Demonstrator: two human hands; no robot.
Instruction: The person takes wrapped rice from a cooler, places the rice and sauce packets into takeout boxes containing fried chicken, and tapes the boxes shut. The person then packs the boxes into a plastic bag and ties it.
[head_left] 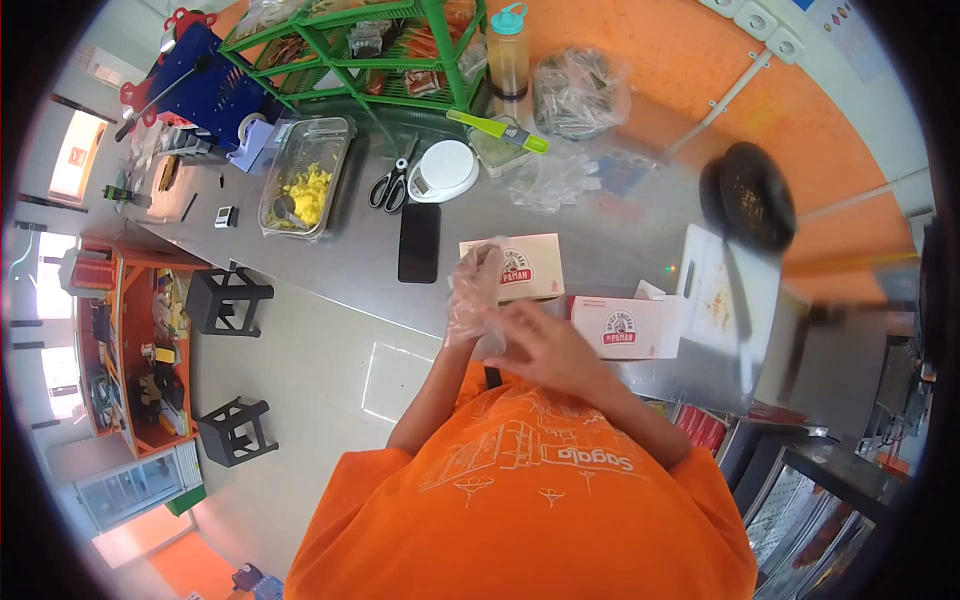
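A clear plastic glove [466,318] covers my left hand [474,285], whose fingers point up and away from me, stretched out in front of a box. My bare right hand [548,345] is at the glove's loose cuff by the left wrist, with its fingers closed around the plastic; motion blurs them slightly. Just beyond my left hand lies a cream box [540,262] with a red printed logo. A second printed box [625,328] sits to the right of my right hand. Left of the first box is a black phone [419,243].
On the steel counter are a white scale [444,171], scissors [391,188], a clear tray [330,150] with yellow food, and a green-handled tool [497,130]. A knife [737,288] lies on the white cutting board [697,265], near a dark pan [757,197]. A green rack [355,97] stands behind.
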